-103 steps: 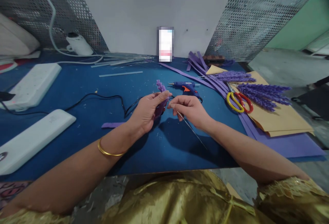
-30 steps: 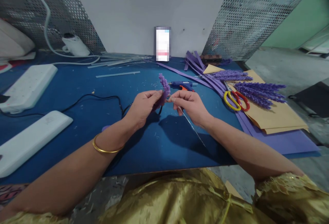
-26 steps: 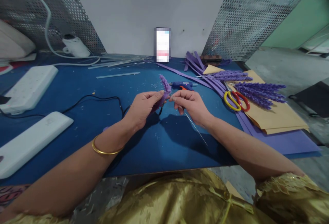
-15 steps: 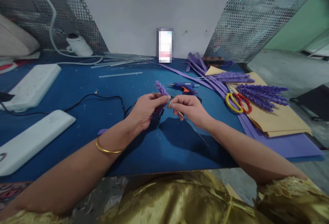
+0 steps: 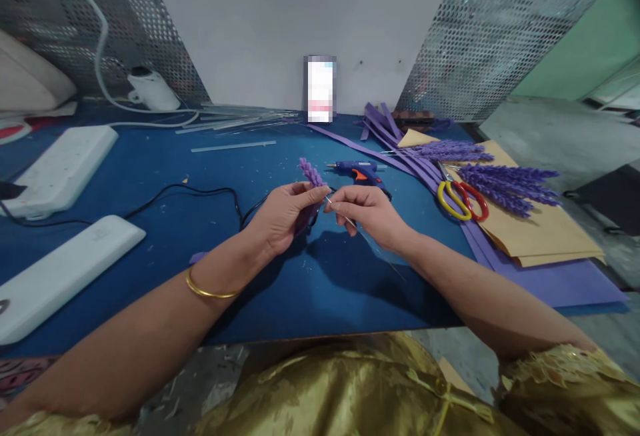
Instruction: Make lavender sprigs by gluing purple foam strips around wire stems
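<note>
A short purple flower spike [image 5: 311,172] is pinched between the thumb and fingers of my left hand [image 5: 286,215], its tip pointing up and left. Purple material also shows under that palm, partly hidden. Close beside it, my right hand [image 5: 369,213] has its fingertips closed on a thin wire stem [image 5: 349,220], which runs from the base of the spike down to the right. Just behind the hands lies a blue glue gun [image 5: 361,168] with an orange trigger. A gold bangle circles my left wrist.
Yellow-and-red scissors [image 5: 463,201], purple strips [image 5: 393,136], finished purple sprigs [image 5: 505,183] and brown paper [image 5: 545,236] lie at the right. A phone [image 5: 320,89] stands against the back panel. At the left are a white power strip [image 5: 63,168], a white device [image 5: 75,276] and a black cable [image 5: 185,186].
The flower spike has tilted and shifted slightly left. The wire below my right hand looks fainter. Both hands keep nearly the same place and grip.
</note>
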`<state>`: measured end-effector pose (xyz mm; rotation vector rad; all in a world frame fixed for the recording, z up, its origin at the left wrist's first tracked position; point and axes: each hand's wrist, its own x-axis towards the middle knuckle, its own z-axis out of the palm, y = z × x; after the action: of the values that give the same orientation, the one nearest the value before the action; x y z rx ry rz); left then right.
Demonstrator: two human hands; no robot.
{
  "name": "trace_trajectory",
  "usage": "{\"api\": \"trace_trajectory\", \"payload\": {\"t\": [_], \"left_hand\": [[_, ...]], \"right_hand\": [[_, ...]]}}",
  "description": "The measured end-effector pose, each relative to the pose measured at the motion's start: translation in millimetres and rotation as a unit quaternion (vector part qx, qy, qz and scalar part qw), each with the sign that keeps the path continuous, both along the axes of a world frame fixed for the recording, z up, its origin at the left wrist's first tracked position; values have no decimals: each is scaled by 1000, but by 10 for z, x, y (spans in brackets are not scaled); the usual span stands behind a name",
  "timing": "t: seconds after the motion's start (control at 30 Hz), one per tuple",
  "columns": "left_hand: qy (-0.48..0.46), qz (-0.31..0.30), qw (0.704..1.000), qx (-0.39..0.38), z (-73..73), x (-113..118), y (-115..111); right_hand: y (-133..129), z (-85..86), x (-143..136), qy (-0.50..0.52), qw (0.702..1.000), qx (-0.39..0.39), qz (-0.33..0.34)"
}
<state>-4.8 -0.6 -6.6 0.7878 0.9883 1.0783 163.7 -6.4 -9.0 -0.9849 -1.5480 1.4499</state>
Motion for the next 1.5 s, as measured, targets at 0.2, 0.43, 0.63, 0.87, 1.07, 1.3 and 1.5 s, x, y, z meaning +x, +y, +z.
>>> {"api": "trace_trajectory", "payload": {"t": [0.2,0.43,0.63,0.87,1.07,1.3,1.5], "left_hand": [[-16,-14,1000,0,6,-9,-10],[-52,-9,999,5,3,3,-6],[-54,-19,998,-3,-6,-2,-7],[-66,7,998,-4,13,-12,13],[3,16,999,32,9,-34,12],[198,-62,971,118,74,-92,0],[214,-90,966,116,90,-102,-22]], "right_hand": [[3,22,14,7,1000,5,-3],[18,9,14,16,1000,5,1],[23,-11,27,28,1000,-6,7],[28,-25,36,35,999,-27,16],[36,-5,43,26,1000,-2,-2],[200,73,206,28,989,85,-114],[359,115,353,13,972,127,-196]]}}
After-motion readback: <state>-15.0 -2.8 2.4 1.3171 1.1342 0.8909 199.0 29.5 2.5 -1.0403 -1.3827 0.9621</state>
